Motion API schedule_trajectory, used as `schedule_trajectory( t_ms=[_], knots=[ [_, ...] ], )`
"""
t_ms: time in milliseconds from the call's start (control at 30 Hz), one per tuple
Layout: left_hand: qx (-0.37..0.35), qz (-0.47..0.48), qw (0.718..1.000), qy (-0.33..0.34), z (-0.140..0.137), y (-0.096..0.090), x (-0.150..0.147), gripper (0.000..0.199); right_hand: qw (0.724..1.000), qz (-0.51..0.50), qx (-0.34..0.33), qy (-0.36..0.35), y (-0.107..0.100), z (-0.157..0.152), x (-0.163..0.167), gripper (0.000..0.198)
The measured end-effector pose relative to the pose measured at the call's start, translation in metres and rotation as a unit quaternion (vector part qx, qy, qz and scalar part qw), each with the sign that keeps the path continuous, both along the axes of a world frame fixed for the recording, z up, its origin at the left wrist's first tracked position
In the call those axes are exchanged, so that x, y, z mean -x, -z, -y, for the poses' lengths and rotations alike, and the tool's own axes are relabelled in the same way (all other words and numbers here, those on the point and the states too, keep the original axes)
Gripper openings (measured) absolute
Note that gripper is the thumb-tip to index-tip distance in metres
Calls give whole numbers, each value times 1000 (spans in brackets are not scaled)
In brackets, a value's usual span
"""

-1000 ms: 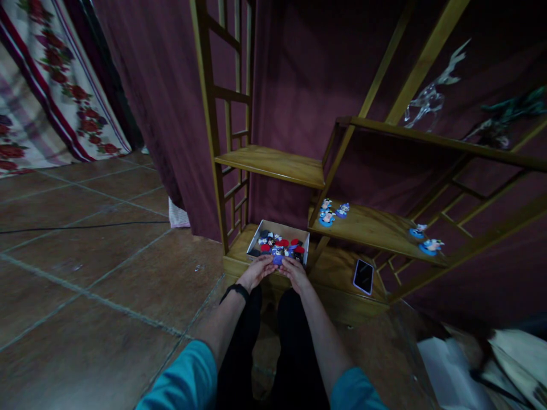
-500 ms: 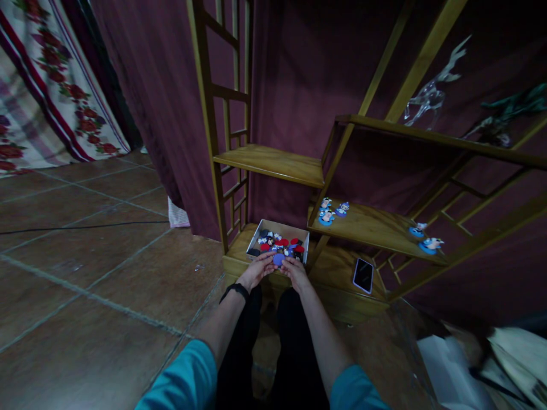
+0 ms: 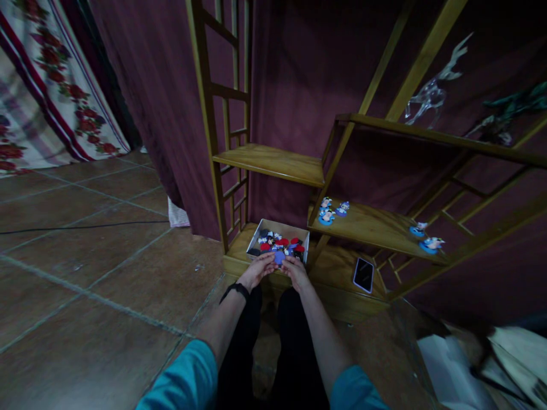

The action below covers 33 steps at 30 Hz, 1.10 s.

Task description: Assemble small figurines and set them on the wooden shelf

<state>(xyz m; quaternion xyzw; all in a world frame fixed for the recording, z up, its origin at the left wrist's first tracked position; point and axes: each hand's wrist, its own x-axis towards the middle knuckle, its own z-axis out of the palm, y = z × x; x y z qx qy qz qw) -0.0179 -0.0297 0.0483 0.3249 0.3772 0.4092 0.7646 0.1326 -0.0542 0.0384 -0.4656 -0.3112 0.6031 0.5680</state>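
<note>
Between my two hands is a small figurine with a round purple base (image 3: 279, 258), its base turned toward me; the rest of it is hidden. My left hand (image 3: 258, 270) pinches the base's left edge, and my right hand (image 3: 296, 271) grips the right edge. Just beyond them stands an open cardboard box (image 3: 261, 226) on the low shelf. Inside it lie several small figurines (image 3: 280, 242) with red, purple and dark bases, jumbled together.
On the middle shelf (image 3: 371, 225) stand figurines with blue bases (image 3: 327, 217) and one with a purple base (image 3: 342, 209). A phone (image 3: 363, 275) lies on the lower shelf. A clear deer ornament (image 3: 429, 97) stands higher up. White bags (image 3: 455, 370) rest on the floor at right.
The purple base has tilted or shifted very slightly between my fingers. Both hands stay in nearly the same place in front of the box.
</note>
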Motion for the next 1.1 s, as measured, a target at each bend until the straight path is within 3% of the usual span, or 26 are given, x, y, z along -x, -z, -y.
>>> schedule_trajectory(
  t_ms=[200, 500, 1100],
  knots=[
    [11, -3, 1000, -4, 0, -1, 0, 32, 1000, -9, -16, 23, -6, 6, 0, 41],
    [8, -9, 1000, 5, 0, -2, 0, 30, 999, -5, -48, -10, -10, 8, -1, 47],
    [-19, -42, 998, 36, -1, -2, 1, 26, 991, 94, -92, -8, -3, 5, 0, 41]
  ],
)
